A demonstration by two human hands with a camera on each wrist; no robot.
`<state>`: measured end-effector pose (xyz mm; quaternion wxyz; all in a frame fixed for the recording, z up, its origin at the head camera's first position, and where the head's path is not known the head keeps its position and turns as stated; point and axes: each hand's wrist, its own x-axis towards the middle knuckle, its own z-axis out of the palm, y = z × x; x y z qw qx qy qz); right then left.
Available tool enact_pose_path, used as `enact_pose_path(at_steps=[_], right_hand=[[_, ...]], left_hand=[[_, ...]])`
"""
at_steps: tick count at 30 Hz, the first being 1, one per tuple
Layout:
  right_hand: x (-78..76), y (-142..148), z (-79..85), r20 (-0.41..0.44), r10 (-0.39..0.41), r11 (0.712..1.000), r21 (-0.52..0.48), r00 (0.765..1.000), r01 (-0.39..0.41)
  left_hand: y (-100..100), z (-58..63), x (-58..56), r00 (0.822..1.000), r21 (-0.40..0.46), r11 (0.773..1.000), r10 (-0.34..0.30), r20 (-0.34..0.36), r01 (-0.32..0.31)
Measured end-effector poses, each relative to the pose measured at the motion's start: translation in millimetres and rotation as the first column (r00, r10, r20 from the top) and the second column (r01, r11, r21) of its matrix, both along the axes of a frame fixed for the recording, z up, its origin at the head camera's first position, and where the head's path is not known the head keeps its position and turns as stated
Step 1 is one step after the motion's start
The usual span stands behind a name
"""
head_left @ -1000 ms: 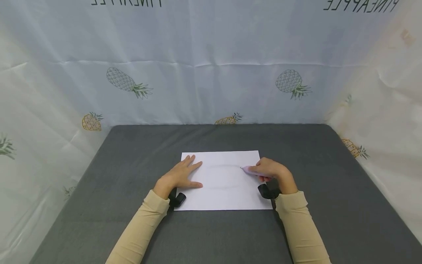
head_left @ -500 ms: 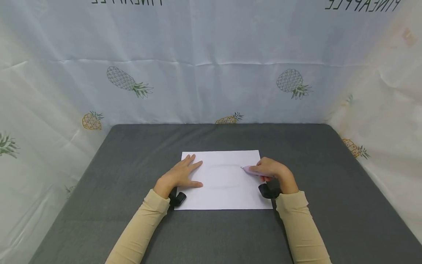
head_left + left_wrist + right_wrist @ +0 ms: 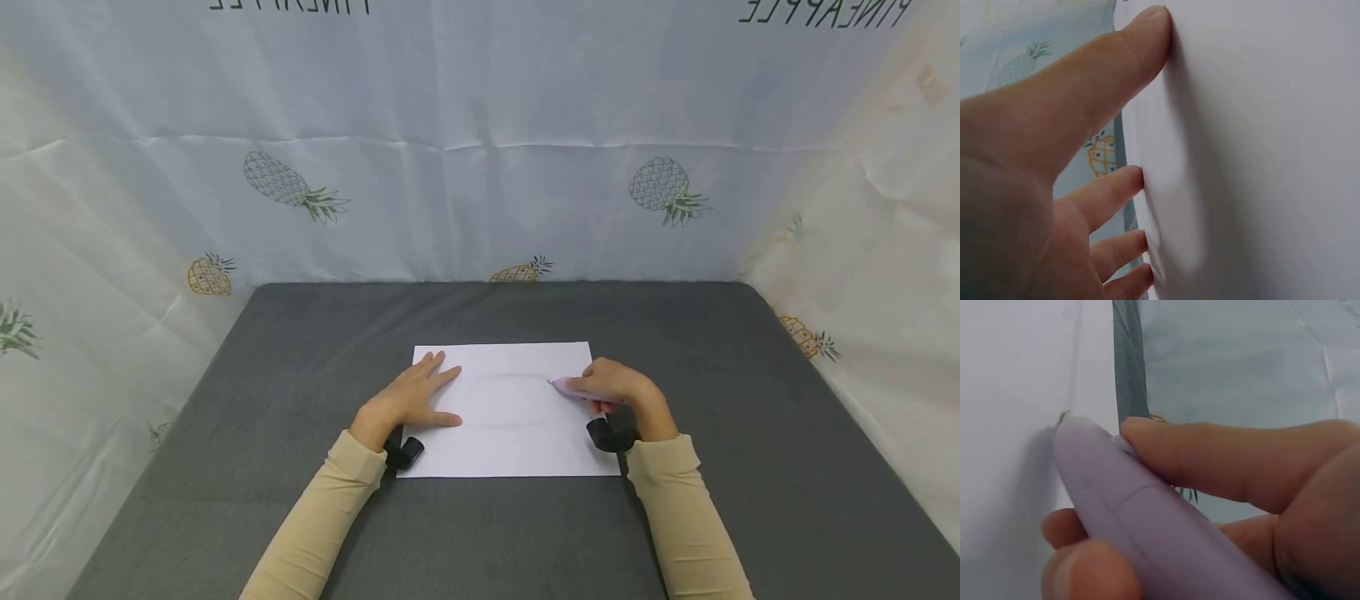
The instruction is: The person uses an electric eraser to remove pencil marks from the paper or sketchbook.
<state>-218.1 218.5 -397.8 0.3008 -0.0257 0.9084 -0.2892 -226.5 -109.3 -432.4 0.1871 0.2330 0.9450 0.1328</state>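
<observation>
A white sheet of paper (image 3: 517, 450) lies on the grey table. My left hand (image 3: 408, 398) rests on its left side with fingers spread; in the left wrist view the thumb (image 3: 1141, 37) and fingertips touch the white surface. At the paper's right edge, my right hand (image 3: 615, 383) grips a thick, light purple pen-shaped tool (image 3: 564, 387) with a small metal tip. Its tip points left, at the paper. In the right wrist view a finger (image 3: 1166, 444) lies by a small raised nub on the tool (image 3: 1147, 525). Whether the tip touches the paper is hard to tell.
The grey table (image 3: 480, 542) surrounds the paper. A pale curtain with printed pineapples (image 3: 465, 200) hangs behind it and along both sides. Black wrist-worn devices sit at the left wrist (image 3: 405, 452) and right wrist (image 3: 609, 436), close to the paper. Faint grey lines cross the sheet.
</observation>
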Motion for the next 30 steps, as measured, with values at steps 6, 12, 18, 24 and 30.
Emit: enact_pose_path(at_steps=[6, 12, 18, 24, 30], right_hand=[[-0.1, -2.0, 1.4, -0.002, -0.004, 1.0, -0.015, 1.0, 0.004], [-0.5, 0.2, 0.5, 0.001, -0.019, 1.0, 0.005, 1.0, 0.019], [-1.5, -4.5, -1.9, -0.013, -0.015, 1.0, -0.016, 1.0, 0.015], [0.8, -0.5, 1.8, 0.006, -0.008, 1.0, 0.006, 1.0, 0.008], [0.7, -0.2, 0.4, -0.016, -0.008, 1.0, 0.003, 1.0, 0.008]], left_hand=[[0.3, 1.0, -0.4, 1.0, -0.001, 1.0, -0.006, -0.01, 0.006], [0.1, 0.9, -0.7, 1.0, -0.008, 1.0, -0.009, -0.007, 0.009], [-0.2, 0.6, -1.1, 1.0, -0.006, 1.0, -0.012, -0.017, 0.012], [-0.6, -0.9, -0.9, 1.0, 0.001, 1.0, -0.011, -0.012, 0.011], [-0.7, -0.5, 1.4, 1.0, 0.011, 1.0, -0.015, -0.005, 0.015]])
